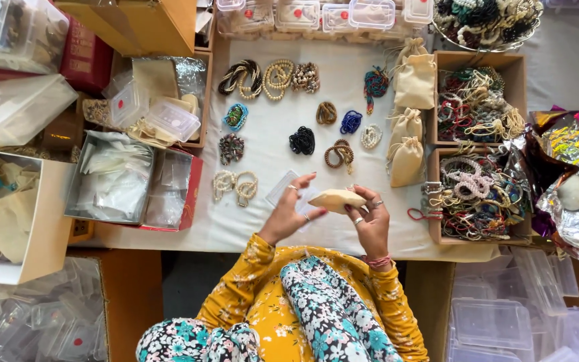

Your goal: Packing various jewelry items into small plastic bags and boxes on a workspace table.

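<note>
Head view: bead-strewn white table (pixel 269 221)

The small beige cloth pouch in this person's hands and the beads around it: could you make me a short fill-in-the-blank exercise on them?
1. Both hands, left hand and right hand, hold a small beige cloth ____.
2. The bead bracelets lie on a ____ cloth.
3. The person's sleeves are ____ with a floral print.
4. Three more beige drawstring pouches lie to the ____ of the bracelets.

Missing words: pouch; white; yellow; right
</note>
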